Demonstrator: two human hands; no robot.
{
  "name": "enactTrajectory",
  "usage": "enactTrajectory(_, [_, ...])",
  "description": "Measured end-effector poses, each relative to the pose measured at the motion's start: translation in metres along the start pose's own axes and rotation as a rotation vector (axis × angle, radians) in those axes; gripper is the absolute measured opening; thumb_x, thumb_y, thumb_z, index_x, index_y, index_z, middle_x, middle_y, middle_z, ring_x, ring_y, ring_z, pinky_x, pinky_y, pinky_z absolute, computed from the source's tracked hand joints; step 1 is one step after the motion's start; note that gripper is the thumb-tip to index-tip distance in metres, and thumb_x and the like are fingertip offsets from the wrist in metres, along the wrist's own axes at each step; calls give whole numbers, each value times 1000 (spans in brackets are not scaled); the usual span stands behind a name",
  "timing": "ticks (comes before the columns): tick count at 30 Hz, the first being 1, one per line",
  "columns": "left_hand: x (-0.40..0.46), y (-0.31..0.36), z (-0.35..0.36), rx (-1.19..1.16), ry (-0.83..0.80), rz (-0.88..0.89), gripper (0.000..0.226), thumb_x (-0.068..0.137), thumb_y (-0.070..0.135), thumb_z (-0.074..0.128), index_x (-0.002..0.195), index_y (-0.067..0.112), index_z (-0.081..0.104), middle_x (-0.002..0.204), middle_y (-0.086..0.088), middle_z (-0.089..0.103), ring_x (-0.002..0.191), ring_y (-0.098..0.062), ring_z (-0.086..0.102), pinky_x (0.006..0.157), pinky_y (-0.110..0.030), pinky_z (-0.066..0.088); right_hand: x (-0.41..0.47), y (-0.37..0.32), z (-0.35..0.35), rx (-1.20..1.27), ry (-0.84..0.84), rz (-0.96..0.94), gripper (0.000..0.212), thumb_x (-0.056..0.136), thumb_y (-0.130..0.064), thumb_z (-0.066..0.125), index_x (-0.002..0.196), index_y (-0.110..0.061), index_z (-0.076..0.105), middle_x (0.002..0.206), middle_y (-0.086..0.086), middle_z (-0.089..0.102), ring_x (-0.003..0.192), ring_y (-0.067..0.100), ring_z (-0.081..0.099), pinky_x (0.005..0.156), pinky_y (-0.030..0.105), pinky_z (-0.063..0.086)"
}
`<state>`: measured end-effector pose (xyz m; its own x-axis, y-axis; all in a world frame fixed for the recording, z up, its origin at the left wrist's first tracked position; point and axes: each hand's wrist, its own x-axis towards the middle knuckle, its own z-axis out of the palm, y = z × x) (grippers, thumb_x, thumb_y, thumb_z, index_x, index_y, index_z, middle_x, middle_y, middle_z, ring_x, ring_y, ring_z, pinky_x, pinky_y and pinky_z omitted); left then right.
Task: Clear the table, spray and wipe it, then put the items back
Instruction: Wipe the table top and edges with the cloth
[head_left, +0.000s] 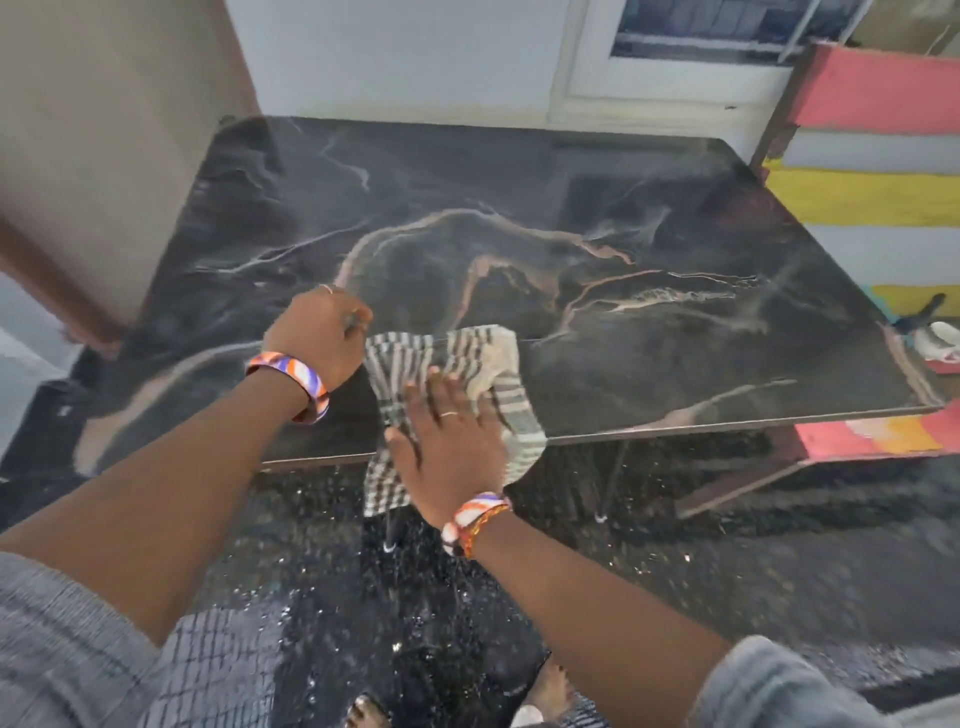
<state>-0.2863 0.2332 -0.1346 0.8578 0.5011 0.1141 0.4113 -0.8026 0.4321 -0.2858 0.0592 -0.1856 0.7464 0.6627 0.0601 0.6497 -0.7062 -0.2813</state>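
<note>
My right hand lies flat, fingers spread, on the striped cloth at the marble-patterned table's near edge. My left hand rests beside it, seemingly loosely curled, holding nothing.

Soft, even daylight; a pale sheen glazes the far half of the dark marble-patterned tabletop. Motion blur smears everything (edges worst), and wide-angle distortion bends the borders.

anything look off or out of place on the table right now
Nothing looks damaged or spilled. The striped cloth overhangs the near edge of the dark marble-patterned table, with a corner drooping toward the floor, pressed flat by the right hand. The left hand rests curled beside it. The pale streaks on top look like marble veining.
</note>
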Motion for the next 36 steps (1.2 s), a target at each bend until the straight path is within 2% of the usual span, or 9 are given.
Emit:
enactTrajectory(2, [-12, -33, -19, 15, 25, -29, 27, 80, 4, 54, 101, 8, 70, 109, -22, 66, 102, -43, 60, 92, -47, 49, 7, -46, 8, 74, -79, -114, 53, 91, -40, 36, 140, -20, 40, 150, 8, 35, 140, 25, 31, 114, 47, 19])
enactTrajectory(4, [-20, -61, -35, 24, 48, -79, 26, 79, 3, 54, 100, 6, 71, 110, -23, 66, 104, -43, 59, 94, -46, 48, 15, -79, 12, 139, -204, -171, 55, 94, -37, 37, 146, -22, 26, 158, 4, 15, 146, 22, 10, 117, 45, 3])
enactTrajectory(8, [-19, -81, -51, 32, 34, -109, 27, 81, 6, 53, 101, 9, 71, 115, -21, 65, 107, -41, 58, 96, -45, 48, 23, -91, 15, 119, -233, -140, 54, 96, -37, 31, 147, -32, 19, 159, -6, 7, 146, 14, 1, 117, 41, -5])
enactTrajectory(11, [-14, -74, -51, 24, -1, -50, 27, 81, 7, 52, 101, 9, 70, 113, -21, 65, 106, -40, 59, 94, -46, 49, 21, -71, 8, 112, -180, 1, 52, 95, -38, 30, 146, -38, 18, 158, -10, 7, 146, 12, 2, 117, 41, -5])
enactTrajectory(15, [-8, -59, -46, 29, -55, 24, 26, 82, 9, 50, 99, 6, 70, 109, -22, 65, 103, -40, 60, 90, -45, 51, 23, -7, -10, 16, -113, 320, 53, 96, -40, 24, 148, -37, 11, 159, -6, 3, 147, 20, 0, 117, 48, -2])
enactTrajectory(19, [5, -50, -39, 32, -97, 77, 25, 83, 11, 51, 100, 10, 69, 109, -20, 64, 103, -39, 59, 90, -44, 50, 30, 62, -32, -77, -118, 685, 59, 94, -52, 19, 148, -36, 2, 159, -1, -6, 146, 22, -8, 116, 53, -6])
enactTrajectory(22, [21, -45, -32, 65, -126, 120, 25, 83, 13, 50, 99, 13, 69, 108, -18, 64, 104, -39, 59, 90, -43, 50, 40, 82, -38, -58, -105, 839, 65, 91, -60, 17, 148, -34, 0, 159, 0, -8, 146, 22, -10, 112, 59, -8])
enactTrajectory(26, [48, -33, -21, 98, -165, 177, 25, 81, 11, 50, 97, 13, 69, 108, -17, 65, 102, -40, 60, 90, -45, 51, 64, 94, -37, -68, -78, 862, 65, 90, -61, 15, 148, -36, 2, 159, 0, -7, 146, 23, -8, 110, 62, -7])
enactTrajectory(36, [165, 37, 36, 100, -258, 300, 28, 87, 12, 45, 107, 11, 65, 116, -15, 61, 106, -36, 58, 90, -40, 50, 171, 156, -42, -108, -46, 796, 58, 93, -56, 15, 147, -39, 3, 159, -3, -5, 147, 21, -7, 113, 58, -8])
